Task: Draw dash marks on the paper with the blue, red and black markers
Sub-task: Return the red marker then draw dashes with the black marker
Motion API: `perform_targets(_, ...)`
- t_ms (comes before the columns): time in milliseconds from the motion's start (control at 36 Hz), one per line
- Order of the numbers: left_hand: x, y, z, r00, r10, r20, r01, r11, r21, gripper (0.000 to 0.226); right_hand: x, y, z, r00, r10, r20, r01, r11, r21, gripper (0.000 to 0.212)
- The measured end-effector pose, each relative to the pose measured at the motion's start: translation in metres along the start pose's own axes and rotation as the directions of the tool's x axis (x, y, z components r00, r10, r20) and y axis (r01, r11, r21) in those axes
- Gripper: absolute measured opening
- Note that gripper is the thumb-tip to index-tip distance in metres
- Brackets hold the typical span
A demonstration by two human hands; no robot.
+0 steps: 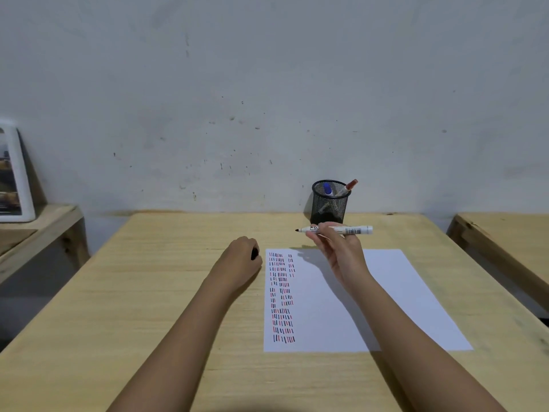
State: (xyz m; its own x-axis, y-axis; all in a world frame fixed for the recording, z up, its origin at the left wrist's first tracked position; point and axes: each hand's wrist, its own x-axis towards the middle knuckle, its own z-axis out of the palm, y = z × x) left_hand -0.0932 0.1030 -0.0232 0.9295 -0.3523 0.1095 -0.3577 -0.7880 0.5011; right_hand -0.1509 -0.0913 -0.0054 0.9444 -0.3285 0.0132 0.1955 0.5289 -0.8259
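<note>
Your right hand [338, 248] pinches the uncapped black marker [335, 230] mid-barrel above the paper [386, 292]. Left hand [240, 257] is closed on its cap [254, 253]. Light, stiff, smooth; grip nearer the tip.

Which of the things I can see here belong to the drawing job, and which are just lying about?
Part of the job:
- paper with dash marks
- uncapped black marker in the right hand
- black cap in the left hand
- blue marker and red marker in the mesh cup

Just lying about:
- framed picture on the side shelf
- bench at right
</note>
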Motion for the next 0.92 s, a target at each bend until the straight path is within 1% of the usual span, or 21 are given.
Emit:
perform_targets(83,-0.005,-0.002,0.002,1.000,0.001,0.002,-0.001,1.000,-0.026,0.040,-0.002,0.006,-0.002,0.999,-0.037,-0.014,0.034,0.984,-0.176,0.015)
perform_targets(139,-0.013,-0.001,0.002,0.999,0.018,-0.043,-0.021,0.997,-0.076,0.052,-0.004,0.008,-0.001,0.998,-0.059,-0.029,0.047,0.950,-0.309,0.016)
perform_targets(194,-0.025,0.002,0.001,0.993,0.042,-0.112,-0.057,0.990,-0.131,0.056,-0.008,0.009,0.001,0.997,-0.067,-0.042,0.048,0.932,-0.359,0.011)
perform_targets(250,-0.041,0.005,0.003,0.984,0.085,-0.158,-0.106,0.985,-0.134,0.057,-0.012,0.010,0.003,0.994,-0.084,-0.072,0.053,0.931,-0.362,0.009)
perform_targets(278,-0.048,0.006,0.005,0.981,0.108,-0.159,-0.128,0.984,-0.126,0.057,-0.013,0.011,0.004,0.993,-0.088,-0.081,0.052,0.928,-0.369,0.008)
perform_targets(361,-0.068,0.007,0.011,0.986,0.156,-0.065,-0.164,0.977,-0.134,0.057,-0.021,0.019,0.006,0.992,-0.075,-0.097,0.028,0.909,-0.416,0.008)
perform_targets(417,-0.075,0.006,0.014,0.979,0.202,0.014,-0.199,0.973,-0.121,0.055,-0.027,0.027,0.008,0.991,-0.056,-0.124,0.003,0.920,-0.392,0.006)
perform_targets(444,-0.078,0.005,0.016,0.976,0.213,0.045,-0.208,0.973,-0.102,0.056,-0.031,0.029,0.010,0.990,-0.055,-0.131,0.001,0.924,-0.383,0.007)
perform_targets(500,-0.081,0.003,0.018,0.977,0.196,0.089,-0.194,0.981,-0.029,0.066,-0.036,0.030,0.013,0.988,-0.081,-0.131,0.018,0.906,-0.423,0.009)
perform_targets(583,-0.082,0.003,0.020,0.982,0.155,0.110,-0.161,0.985,0.053,0.075,-0.041,0.028,0.017,0.988,-0.115,-0.100,0.052,0.869,-0.491,0.007)
perform_targets(722,-0.083,0.005,0.021,0.983,0.139,0.120,-0.147,0.987,0.068,0.074,-0.042,0.029,0.017,0.988,-0.137,-0.067,0.080,0.837,-0.541,0.010)
perform_targets(917,-0.082,0.003,0.024,0.982,0.114,0.149,-0.128,0.987,0.093,0.076,-0.037,0.032,0.013,0.985,-0.168,-0.023,0.118,0.778,-0.618,0.007)
